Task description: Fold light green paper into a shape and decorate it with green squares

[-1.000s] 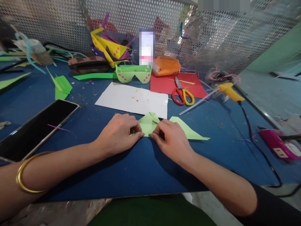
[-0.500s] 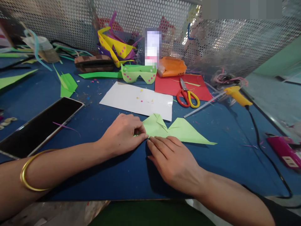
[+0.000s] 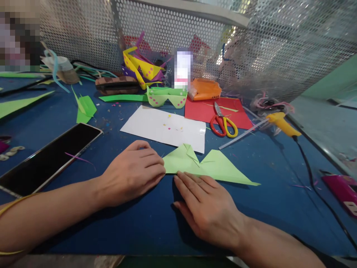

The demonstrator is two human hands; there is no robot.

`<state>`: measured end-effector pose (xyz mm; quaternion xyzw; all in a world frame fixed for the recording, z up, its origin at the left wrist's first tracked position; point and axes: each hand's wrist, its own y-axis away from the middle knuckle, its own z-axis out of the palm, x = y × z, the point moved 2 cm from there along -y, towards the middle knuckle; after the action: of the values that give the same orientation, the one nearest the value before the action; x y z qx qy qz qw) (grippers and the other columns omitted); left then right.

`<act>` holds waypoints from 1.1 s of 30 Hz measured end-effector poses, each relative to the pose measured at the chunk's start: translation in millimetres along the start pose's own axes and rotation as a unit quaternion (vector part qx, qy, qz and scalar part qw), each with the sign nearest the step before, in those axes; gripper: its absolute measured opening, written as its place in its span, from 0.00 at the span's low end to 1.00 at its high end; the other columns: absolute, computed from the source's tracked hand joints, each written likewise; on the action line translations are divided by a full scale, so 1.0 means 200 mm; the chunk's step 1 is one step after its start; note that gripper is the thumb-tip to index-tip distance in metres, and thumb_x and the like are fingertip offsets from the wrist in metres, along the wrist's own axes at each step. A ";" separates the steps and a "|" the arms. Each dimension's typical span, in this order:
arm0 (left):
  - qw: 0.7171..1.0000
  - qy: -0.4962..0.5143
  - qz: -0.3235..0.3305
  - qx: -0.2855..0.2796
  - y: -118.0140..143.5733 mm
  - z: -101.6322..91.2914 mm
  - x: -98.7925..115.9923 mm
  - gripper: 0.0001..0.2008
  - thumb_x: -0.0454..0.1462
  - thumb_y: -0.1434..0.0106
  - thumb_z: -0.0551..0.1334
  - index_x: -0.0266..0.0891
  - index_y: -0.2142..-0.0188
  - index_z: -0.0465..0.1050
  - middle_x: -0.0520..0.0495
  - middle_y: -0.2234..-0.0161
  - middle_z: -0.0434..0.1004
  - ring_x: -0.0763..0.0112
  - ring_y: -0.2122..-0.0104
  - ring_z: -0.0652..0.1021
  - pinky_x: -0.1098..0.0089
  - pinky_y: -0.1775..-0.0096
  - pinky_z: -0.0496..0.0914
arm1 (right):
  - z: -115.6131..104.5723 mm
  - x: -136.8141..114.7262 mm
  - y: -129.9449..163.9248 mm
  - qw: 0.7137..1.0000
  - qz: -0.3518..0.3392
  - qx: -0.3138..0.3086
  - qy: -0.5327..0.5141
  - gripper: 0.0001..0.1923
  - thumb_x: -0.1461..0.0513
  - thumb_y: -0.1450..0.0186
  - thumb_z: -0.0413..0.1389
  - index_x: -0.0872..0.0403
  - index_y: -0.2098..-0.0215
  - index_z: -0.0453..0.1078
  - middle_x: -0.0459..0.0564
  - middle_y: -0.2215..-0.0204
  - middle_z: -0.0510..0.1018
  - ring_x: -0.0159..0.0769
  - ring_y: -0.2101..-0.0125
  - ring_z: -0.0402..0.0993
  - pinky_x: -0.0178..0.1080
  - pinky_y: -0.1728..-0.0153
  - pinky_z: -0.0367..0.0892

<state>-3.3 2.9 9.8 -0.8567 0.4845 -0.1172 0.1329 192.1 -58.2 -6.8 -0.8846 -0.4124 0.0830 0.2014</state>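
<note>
My left hand (image 3: pixel 133 173) lies flat, fingers together, pressing the left tip of the green paper (image 3: pixel 208 167). The paper's long axis runs left to right along the tabletop's near edge. My right hand (image 3: pixel 206 206), fingers spread, presses its near edge.

Both forearms are bare from the fingers back to the frame edge. The left hand (image 3: pixel 132 173) has no rings on its fingers; well back from them, a thin gold bangle (image 3: pixel 11 203) circles the forearm. The right hand (image 3: pixel 208 208) wears no ring or watch.
</note>
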 end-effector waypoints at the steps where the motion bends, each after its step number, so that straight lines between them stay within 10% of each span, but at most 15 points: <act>1: 1.000 -0.002 0.008 0.003 0.01 0.00 0.00 0.10 0.32 0.33 0.55 0.41 0.67 0.74 0.52 0.67 0.80 0.70 0.65 0.76 0.62 0.53 0.61 | 0.00 0.00 0.00 1.000 -0.002 0.000 0.002 0.19 0.61 0.30 0.50 0.66 0.49 0.73 0.61 0.49 0.76 0.48 0.53 0.78 0.46 0.57 0.74; 33: 0.964 0.147 -0.216 -0.060 0.04 -0.01 -0.10 0.07 0.35 0.39 0.60 0.41 0.73 0.74 0.50 0.67 0.74 0.65 0.64 0.73 0.63 0.61 0.62 | 0.01 0.00 -0.02 0.996 -0.010 -0.086 0.001 0.26 0.59 0.29 0.46 0.70 0.40 0.64 0.63 0.45 0.74 0.50 0.52 0.72 0.48 0.55 0.70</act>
<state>-20.2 16.7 8.7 -0.9207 0.3086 -0.2382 -0.0196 187.7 -55.7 -7.1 -0.8946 -0.4267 0.0446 0.1254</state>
